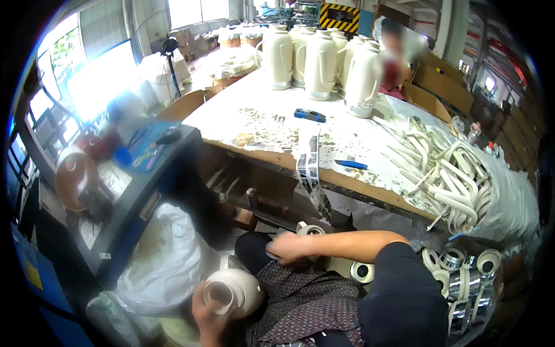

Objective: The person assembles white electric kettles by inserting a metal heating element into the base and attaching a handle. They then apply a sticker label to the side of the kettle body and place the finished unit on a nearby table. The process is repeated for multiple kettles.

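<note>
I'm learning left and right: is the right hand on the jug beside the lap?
No, the left hand holds the cream jug; the right hand is apart from it.

You are in a factory workshop. On the far side of your scuffed worktable stand matching cream jugs; on its right end lies a heap of loose curved pale strips; below that end, metal-banded parts are piled. Beyond the worktable are cardboard boxes and a yellow-and-black striped panel.
</note>
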A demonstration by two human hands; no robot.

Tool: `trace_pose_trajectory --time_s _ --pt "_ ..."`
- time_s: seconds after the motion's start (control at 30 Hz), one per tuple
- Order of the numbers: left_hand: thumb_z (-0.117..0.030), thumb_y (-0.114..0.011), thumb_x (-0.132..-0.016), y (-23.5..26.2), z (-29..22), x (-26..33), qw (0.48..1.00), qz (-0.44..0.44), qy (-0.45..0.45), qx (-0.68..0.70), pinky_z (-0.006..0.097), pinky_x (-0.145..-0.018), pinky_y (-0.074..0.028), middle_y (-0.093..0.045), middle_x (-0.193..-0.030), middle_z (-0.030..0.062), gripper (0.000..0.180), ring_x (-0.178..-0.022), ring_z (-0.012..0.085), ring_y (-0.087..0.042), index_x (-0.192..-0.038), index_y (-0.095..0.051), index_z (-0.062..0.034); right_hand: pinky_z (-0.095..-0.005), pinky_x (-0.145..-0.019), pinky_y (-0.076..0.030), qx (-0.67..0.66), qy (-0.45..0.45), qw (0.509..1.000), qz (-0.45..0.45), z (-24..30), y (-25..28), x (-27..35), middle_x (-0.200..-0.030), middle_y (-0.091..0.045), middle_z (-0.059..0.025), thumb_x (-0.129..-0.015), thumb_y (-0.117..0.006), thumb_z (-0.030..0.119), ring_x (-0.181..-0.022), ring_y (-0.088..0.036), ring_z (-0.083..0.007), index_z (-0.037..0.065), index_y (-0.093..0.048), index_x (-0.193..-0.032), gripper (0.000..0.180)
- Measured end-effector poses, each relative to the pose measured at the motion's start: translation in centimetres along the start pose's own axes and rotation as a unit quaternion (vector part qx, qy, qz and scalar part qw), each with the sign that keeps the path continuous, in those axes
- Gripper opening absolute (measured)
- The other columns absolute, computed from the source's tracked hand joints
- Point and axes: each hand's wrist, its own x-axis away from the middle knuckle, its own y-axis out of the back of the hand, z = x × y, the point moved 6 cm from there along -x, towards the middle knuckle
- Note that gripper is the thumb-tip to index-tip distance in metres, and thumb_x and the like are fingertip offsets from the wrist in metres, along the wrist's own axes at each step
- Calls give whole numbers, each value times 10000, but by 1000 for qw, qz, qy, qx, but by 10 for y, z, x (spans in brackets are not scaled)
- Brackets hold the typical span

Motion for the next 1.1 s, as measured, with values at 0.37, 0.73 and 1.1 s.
trace_pose_trajectory --time_s 0.37,0.73,1.1 --pt "-472 -900 -564 -45 -82 -61 997 -4 -80 -10 432 -949 -474 -627 -1166 142 980 -1060 326 -619 -1302 -490 25 -413 -725 -515 -393 45 881 -259 -7 85 91 -951 -693 -159 -933 -574 360 -816 -674 -318 50 -569 -1023 323" --pt "-185 -920 -567 -48 -107 -50 1000 4 -14 -15 405 -1026 -421 -619 -1149 121 1416 -1096 269 -591 -1512 127 -50 -399 -554 -489 -173 384 846 -327 95 133 100 -925 -666 -19 -716 -673 118 -703 -644 -296 106 -618 -800 101" --pt "-268 -926 -580 -68 -122 -52 996 39 -58 -60 418 -953 -473 -616 -1187 188 1344 -1074 327 -624 -1526 2 -46 -423 -551 -507 88 482 854 -179 101 123 80 -746 -648 -30 -774 -611 188 -709 -648 -273 162 -635 -721 63"
